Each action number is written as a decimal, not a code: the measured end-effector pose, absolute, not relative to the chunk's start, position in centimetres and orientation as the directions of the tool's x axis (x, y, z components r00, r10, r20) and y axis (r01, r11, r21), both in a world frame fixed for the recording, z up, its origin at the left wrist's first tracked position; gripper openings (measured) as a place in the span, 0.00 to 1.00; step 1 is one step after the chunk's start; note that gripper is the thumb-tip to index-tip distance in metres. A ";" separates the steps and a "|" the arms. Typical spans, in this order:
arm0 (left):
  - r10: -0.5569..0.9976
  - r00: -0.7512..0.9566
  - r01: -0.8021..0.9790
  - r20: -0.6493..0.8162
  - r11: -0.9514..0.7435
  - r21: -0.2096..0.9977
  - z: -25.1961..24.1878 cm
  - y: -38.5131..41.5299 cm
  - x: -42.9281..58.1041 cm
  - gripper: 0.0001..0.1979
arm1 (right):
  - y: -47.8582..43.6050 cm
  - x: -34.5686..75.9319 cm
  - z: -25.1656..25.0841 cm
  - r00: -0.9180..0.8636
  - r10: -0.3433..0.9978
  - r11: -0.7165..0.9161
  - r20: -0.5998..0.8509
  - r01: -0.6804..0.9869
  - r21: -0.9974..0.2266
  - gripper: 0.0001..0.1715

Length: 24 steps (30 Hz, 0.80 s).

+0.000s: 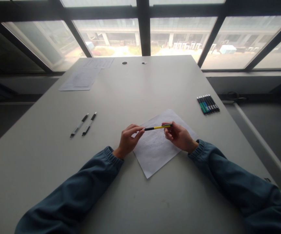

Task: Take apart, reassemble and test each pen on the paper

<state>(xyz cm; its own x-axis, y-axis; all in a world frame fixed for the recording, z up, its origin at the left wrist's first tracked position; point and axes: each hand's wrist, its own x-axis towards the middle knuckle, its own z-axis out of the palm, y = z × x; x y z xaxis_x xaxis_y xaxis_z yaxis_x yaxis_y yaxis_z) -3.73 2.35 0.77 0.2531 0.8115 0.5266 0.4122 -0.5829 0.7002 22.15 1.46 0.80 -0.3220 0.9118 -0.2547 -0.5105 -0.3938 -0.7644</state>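
A yellow and black pen (158,127) is held level between my two hands, above a sheet of paper (152,159) that carries faint scribbles. My left hand (130,139) pinches the pen's tip end between thumb and fingers. At the other end, the clip and push-button end, the fingers of my right hand (179,136) are closed on it. The paper lies turned at an angle on the table under both hands, and they cover parts of it.
Two pens, one (79,125) beside another (89,124), lie on the table (45,156) at left. Toward the right edge is a row of several pens (208,104), green, blue and black. Papers (82,76) lie at the far left, before the windows.
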 end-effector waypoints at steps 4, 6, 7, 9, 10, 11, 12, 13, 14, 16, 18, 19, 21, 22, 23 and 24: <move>0.798 0.280 0.423 0.534 -0.602 0.677 0.7 2.3 -3.7 0.08 | 1.4 22.1 0.7 -0.306 0.926 -0.358 -0.222 -0.518 -0.777 0.24; 0.791 0.284 0.423 0.542 -0.611 0.669 0.7 2.3 -3.7 0.08 | 1.4 22.1 0.7 -0.307 0.927 -0.352 -0.216 -0.508 -0.786 0.24; 0.791 0.281 0.423 0.544 -0.611 0.670 0.8 2.3 -3.7 0.08 | 1.4 22.1 0.7 -0.303 0.928 -0.349 -0.217 -0.504 -0.790 0.24; 0.798 0.256 0.423 0.546 -0.600 0.679 0.9 2.3 -3.8 0.08 | 1.5 22.1 0.6 -0.265 0.940 -0.325 -0.215 -0.501 -0.802 0.23; 0.803 0.240 0.423 0.545 -0.592 0.686 1.0 2.4 -3.8 0.08 | 1.6 22.1 0.6 -0.227 0.951 -0.297 -0.208 -0.503 -0.811 0.22; 0.808 0.224 0.424 0.544 -0.584 0.692 1.1 2.4 -3.8 0.08 | 1.7 22.1 0.6 -0.183 0.963 -0.263 -0.195 -0.508 -0.820 0.20; 0.812 0.211 0.425 0.544 -0.578 0.697 1.1 2.5 -3.9 0.08 | 1.8 22.1 0.6 -0.140 0.974 -0.226 -0.179 -0.513 -0.828 0.18; 0.814 0.204 0.424 0.544 -0.574 0.700 1.2 2.5 -3.9 0.08 | 1.9 22.2 0.5 -0.103 0.982 -0.191 -0.160 -0.516 -0.835 0.16; 0.815 0.204 0.423 0.543 -0.573 0.701 1.2 2.6 -3.9 0.08 | 2.0 22.2 0.5 -0.074 0.988 -0.157 -0.139 -0.515 -0.843 0.15; 0.816 0.209 0.417 0.539 -0.573 0.706 1.2 2.6 -4.0 0.08 | 2.1 22.2 0.3 -0.031 0.995 -0.097 -0.094 -0.488 -0.867 0.14; 0.820 0.214 0.402 0.531 -0.570 0.717 1.1 2.7 -4.1 0.08 | 2.2 22.2 0.1 0.007 0.999 -0.044 -0.052 -0.431 -0.901 0.14; 0.823 0.214 0.393 0.527 -0.566 0.725 1.0 2.7 -4.1 0.08 | 2.2 22.2 0.1 0.025 0.999 -0.024 -0.037 -0.398 -0.917 0.14; 0.833 0.206 0.374 0.513 -0.552 0.746 0.9 2.7 -4.2 0.08 | 2.1 22.3 0.0 0.049 0.999 0.008 -0.009 -0.330 -0.944 0.14; 0.841 0.198 0.365 0.504 -0.540 0.758 0.8 2.7 -4.3 0.08 | 2.1 22.3 0.0 0.055 0.998 0.026 0.010 -0.291 -0.956 0.14; 0.849 0.189 0.357 0.493 -0.527 0.771 0.8 2.8 -4.3 0.08 | 2.0 22.3 0.0 0.058 0.998 0.045 0.032 -0.245 -0.968 0.14; 0.857 0.180 0.348 0.483 -0.515 0.784 0.8 2.8 -4.3 0.08 | 2.0 22.4 0.0 0.059 0.997 0.067 0.056 -0.194 -0.979 0.14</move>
<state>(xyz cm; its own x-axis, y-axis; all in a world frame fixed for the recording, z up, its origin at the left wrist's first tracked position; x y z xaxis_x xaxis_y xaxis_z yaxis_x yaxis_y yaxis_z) -4.32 2.85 0.75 0.1798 0.8568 0.4832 0.3476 -0.5149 0.7836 22.40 2.01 0.05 0.0586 0.9967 0.0562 -0.1939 0.0666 -0.9788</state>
